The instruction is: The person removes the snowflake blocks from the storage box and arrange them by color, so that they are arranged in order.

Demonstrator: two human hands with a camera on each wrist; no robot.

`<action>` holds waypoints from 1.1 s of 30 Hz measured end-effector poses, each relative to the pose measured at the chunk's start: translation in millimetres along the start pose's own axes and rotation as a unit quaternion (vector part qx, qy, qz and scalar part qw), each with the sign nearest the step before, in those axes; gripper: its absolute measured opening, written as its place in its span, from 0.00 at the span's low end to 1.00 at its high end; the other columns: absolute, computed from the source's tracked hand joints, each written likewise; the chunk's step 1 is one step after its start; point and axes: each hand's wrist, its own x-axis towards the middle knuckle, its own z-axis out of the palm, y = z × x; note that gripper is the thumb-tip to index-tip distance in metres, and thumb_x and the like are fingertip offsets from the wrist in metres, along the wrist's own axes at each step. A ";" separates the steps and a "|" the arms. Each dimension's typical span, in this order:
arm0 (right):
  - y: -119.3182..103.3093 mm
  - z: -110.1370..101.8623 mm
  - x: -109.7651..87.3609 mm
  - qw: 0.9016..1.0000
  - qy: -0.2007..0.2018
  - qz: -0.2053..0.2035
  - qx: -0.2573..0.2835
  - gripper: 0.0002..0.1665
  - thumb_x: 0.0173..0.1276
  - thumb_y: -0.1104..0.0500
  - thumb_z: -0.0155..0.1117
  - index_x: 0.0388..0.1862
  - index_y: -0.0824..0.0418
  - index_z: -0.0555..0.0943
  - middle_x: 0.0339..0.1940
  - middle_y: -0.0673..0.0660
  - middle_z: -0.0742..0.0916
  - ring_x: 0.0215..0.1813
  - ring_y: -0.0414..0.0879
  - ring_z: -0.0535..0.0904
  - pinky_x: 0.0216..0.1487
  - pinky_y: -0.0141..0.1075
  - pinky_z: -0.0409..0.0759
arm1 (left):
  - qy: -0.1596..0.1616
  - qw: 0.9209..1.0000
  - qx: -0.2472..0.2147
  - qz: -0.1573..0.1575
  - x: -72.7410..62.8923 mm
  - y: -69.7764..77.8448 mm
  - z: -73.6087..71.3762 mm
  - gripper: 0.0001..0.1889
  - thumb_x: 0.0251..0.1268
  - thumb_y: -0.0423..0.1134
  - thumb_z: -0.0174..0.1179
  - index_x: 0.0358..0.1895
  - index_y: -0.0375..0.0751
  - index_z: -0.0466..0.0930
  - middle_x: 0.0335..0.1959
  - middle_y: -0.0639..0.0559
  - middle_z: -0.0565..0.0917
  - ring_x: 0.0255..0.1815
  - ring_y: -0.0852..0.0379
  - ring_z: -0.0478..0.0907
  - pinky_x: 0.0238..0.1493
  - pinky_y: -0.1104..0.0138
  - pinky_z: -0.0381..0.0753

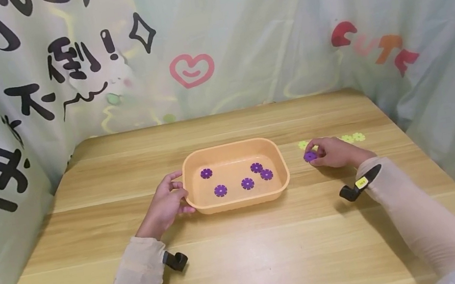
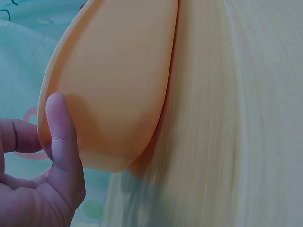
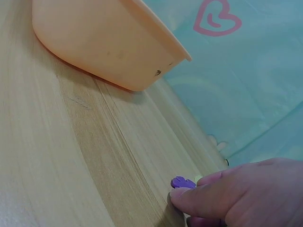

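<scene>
An orange plastic tray (image 1: 237, 203) stands on the table with several purple flower-shaped discs (image 1: 220, 191) lying flat inside it. My left hand (image 1: 165, 205) grips its left end, and in the left wrist view the thumb (image 2: 61, 123) lies on the rim with a finger on the other side. To the right of the tray, my right hand (image 1: 336, 152) pinches one purple flower-shaped disc (image 1: 309, 156) between thumb and fingertips, low over the table. That disc (image 3: 182, 182) also shows at the fingertips in the right wrist view, partly hidden by the thumb.
Several yellow flower-shaped pieces (image 1: 358, 136) lie in a row behind my right hand, which partly covers the row. The wooden table (image 1: 247, 268) reaches back to a printed curtain (image 1: 246, 34) that also hangs along both sides. Each wrist carries a small black camera (image 1: 177, 260).
</scene>
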 end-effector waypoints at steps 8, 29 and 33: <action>0.7 -1.8 1.5 1.000 -0.005 -0.005 -0.005 0.18 0.63 0.61 0.67 0.51 0.62 0.77 0.29 0.54 0.80 0.32 0.47 0.74 0.34 0.39 0.74 | 0.002 1.000 -0.002 0.000 0.7 0.0 1.0 0.34 0.62 0.21 0.46 0.73 0.39 0.53 0.52 0.36 0.63 0.34 0.47 0.75 0.27 0.63 0.85; -47.3 -22.8 12.3 0.994 -0.019 -0.101 0.045 0.24 0.62 0.71 0.63 0.57 0.68 0.73 0.30 0.54 0.81 0.25 0.49 0.81 0.25 0.37 0.79 | 0.004 1.000 0.003 0.001 0.3 -0.9 0.7 0.34 0.63 0.20 0.46 0.73 0.37 0.53 0.51 0.37 0.62 0.33 0.49 0.74 0.27 0.63 0.85; -63.9 -24.6 17.4 0.991 -0.023 -0.120 0.058 0.24 0.62 0.71 0.62 0.57 0.67 0.73 0.33 0.56 0.81 0.27 0.52 0.81 0.23 0.36 0.80 | 0.005 1.000 0.006 0.002 0.2 -0.5 0.5 0.33 0.63 0.20 0.45 0.73 0.37 0.53 0.51 0.37 0.62 0.33 0.48 0.75 0.28 0.63 0.85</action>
